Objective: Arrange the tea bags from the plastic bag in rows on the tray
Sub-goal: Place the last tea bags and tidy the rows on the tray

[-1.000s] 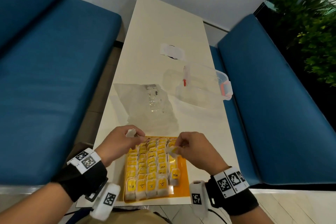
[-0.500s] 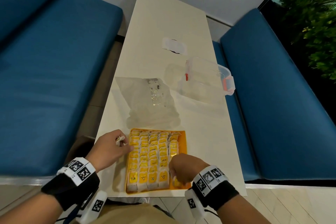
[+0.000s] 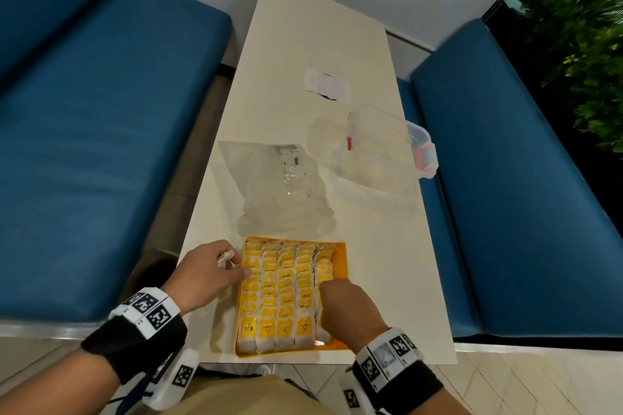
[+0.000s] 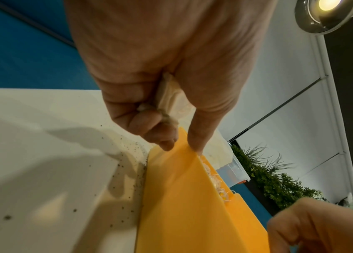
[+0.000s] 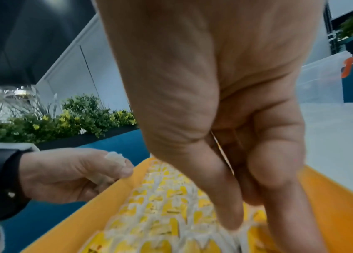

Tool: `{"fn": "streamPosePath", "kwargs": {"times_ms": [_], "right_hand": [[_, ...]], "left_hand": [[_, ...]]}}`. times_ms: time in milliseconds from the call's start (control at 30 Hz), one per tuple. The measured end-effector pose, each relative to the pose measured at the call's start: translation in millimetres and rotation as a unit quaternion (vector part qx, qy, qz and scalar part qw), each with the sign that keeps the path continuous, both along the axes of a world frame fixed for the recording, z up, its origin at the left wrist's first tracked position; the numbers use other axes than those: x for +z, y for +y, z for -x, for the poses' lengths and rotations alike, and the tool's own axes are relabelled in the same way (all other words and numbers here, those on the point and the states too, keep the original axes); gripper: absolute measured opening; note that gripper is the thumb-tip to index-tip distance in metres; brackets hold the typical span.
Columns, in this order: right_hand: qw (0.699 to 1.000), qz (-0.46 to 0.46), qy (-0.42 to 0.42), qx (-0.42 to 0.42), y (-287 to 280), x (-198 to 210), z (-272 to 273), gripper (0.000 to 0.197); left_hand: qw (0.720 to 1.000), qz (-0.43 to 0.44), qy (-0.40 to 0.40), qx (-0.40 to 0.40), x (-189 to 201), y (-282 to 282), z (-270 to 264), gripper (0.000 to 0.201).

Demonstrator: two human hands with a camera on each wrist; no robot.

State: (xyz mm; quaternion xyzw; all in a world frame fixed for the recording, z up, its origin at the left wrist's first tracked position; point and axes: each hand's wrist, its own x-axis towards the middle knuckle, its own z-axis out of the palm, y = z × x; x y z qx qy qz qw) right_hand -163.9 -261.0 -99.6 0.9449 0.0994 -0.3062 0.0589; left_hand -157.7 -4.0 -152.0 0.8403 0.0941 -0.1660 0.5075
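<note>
An orange tray (image 3: 339, 256) lies at the table's near edge, with yellow-tagged tea bags (image 3: 286, 293) in several rows. My left hand (image 3: 232, 264) sits at the tray's left rim and grips a few white tea bags (image 4: 169, 95) in its curled fingers. Its index fingertip (image 4: 195, 145) touches the tray's rim (image 4: 182, 188). My right hand (image 3: 328, 293) is over the right-hand column, thumb and fingers pointing down into the bags (image 5: 171, 214). They pinch a thin tea bag (image 5: 222, 152) edge between them. The clear plastic bag (image 3: 279, 185) lies flat just beyond the tray.
A clear lidded box with red latches (image 3: 387, 152) stands at the table's right edge, beyond the bag. A white slip (image 3: 327, 86) lies farther back. Blue benches (image 3: 101, 145) flank the narrow table (image 3: 387, 263). A plant (image 3: 590, 44) stands at the far right.
Both hands came back from the tray's far end. The left one went to the left rim with its tea bags. The right one dropped onto the near right column.
</note>
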Motion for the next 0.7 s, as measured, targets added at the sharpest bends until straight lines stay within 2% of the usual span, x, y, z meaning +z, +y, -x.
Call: {"fn": "streamPosePath", "kwargs": {"times_ms": [167, 300, 700], "right_hand": [[0.997, 0.021, 0.072, 0.019, -1, -14, 13, 0.02], [0.998, 0.016, 0.063, 0.013, -1, -24, 13, 0.023], [1.0, 0.014, 0.023, 0.006, -2, -32, 16, 0.027]], "left_hand": [[1.0, 0.009, 0.016, 0.002, -3, -2, 1, 0.032], [1.0, 0.007, 0.017, -0.001, -3, -3, -1, 0.037], [1.0, 0.02, 0.003, -0.013, -4, 1, -2, 0.032]]}}
